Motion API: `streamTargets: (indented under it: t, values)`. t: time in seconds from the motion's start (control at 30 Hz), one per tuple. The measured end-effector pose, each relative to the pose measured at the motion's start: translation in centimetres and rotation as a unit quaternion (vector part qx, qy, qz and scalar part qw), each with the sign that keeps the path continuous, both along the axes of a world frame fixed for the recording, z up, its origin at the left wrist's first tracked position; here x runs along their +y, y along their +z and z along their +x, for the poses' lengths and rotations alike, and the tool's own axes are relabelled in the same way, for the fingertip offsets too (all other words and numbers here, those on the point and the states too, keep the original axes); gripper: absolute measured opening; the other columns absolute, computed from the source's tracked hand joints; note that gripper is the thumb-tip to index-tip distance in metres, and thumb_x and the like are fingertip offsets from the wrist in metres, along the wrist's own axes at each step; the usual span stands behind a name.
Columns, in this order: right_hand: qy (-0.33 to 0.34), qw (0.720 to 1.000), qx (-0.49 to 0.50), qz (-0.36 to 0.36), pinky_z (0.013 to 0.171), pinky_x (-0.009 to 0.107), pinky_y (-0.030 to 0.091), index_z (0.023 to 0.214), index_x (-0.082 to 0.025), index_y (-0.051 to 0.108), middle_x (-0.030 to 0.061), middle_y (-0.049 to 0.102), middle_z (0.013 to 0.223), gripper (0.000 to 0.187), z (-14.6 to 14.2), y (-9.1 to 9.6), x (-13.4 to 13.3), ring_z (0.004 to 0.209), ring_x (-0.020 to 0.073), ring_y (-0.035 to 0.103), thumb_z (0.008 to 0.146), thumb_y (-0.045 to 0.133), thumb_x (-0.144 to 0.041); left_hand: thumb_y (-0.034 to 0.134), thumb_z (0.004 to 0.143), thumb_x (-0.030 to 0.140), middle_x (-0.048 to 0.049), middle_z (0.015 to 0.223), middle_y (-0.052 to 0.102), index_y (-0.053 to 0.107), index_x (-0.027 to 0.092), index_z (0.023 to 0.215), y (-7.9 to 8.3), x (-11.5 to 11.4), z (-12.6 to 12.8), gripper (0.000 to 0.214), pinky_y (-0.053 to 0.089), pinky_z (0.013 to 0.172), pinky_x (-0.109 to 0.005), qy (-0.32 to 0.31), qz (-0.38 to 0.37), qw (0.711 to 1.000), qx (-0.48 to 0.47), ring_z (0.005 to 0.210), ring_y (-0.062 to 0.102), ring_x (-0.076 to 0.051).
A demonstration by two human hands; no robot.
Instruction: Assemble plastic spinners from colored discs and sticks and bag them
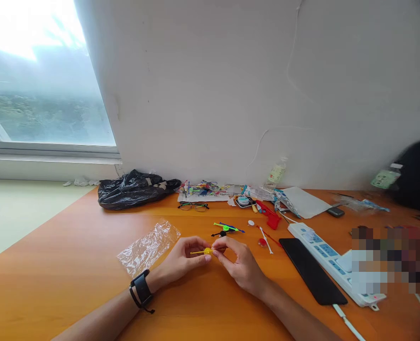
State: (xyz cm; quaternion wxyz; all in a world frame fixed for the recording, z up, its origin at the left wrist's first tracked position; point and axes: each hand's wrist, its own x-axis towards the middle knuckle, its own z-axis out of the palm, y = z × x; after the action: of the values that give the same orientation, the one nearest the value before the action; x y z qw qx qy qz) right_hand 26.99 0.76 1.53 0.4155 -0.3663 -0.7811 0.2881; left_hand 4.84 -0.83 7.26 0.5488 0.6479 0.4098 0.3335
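My left hand (186, 258) pinches a small yellow plastic piece (207, 251), a round hub with a thin rod pointing left. The thumb and fingertips of my right hand (238, 263) close on the right side of the same piece, hiding that end. Just beyond my hands lie similar rod-and-disc pieces: a black one (223, 234), a green one (226, 228) and a blue one (237, 230). To the right of them, a white rod piece (265, 240) rests near a red one (263, 243), with a white disc (251, 223) behind.
A clear plastic bag (149, 246) lies left of my hands. At right are a black phone (312, 271) and a white power strip (332, 260). Further back sit a black plastic bag (133, 192), eyeglasses (193, 206), a red toy gun (272, 219) and a bottle (276, 174).
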Motion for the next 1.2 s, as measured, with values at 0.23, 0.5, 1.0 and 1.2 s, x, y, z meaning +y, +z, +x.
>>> streamTargets:
  t: [0.23,0.5,1.0,1.2]
  values:
    - [0.036,0.985,-0.06,0.157,0.084,0.032,0.051,0.109,-0.026,0.068,0.0043,0.07,0.097,0.017,0.4,-0.2,0.0,0.09,0.0201,0.065,0.105,0.055,-0.016,0.08,0.081,0.053,-0.002,0.073,0.066,0.071,0.013,0.076,0.1,0.3,0.3,0.041,0.048,0.072,-0.028,-0.006,-0.065,0.996,-0.06,0.07,0.058,-0.015]
    - [0.083,0.968,-0.085,0.222,0.084,0.034,0.052,0.124,-0.028,0.068,0.0042,0.073,0.097,0.037,0.4,0.5,-0.1,0.091,0.0216,0.061,0.103,0.047,-0.006,0.088,0.072,0.04,-0.0012,0.067,0.064,0.068,0.012,0.069,-0.7,0.9,0.2,0.034,0.043,0.064,-0.023,-0.026,-0.135,0.984,-0.113,0.061,0.052,-0.01]
    - [0.076,0.976,-0.085,0.186,0.088,0.036,0.05,0.115,-0.028,0.07,0.0025,0.074,0.099,0.025,0.3,1.7,-0.7,0.093,0.021,0.061,0.103,0.055,-0.013,0.084,0.071,0.033,-0.0012,0.066,0.065,0.067,0.012,0.07,-0.4,0.4,0.6,0.027,0.04,0.065,-0.023,-0.028,-0.149,0.982,-0.11,0.062,0.053,-0.01]
    - [0.028,0.995,-0.076,0.064,0.086,0.034,0.05,0.103,-0.024,0.07,0.0039,0.071,0.096,0.011,0.5,1.2,-0.3,0.092,0.0203,0.064,0.103,0.06,-0.023,0.088,0.072,0.04,0.0006,0.071,0.065,0.065,0.015,0.072,0.4,-0.1,0.7,0.034,0.044,0.07,-0.025,0.038,-0.08,0.994,-0.065,0.069,0.055,-0.013]
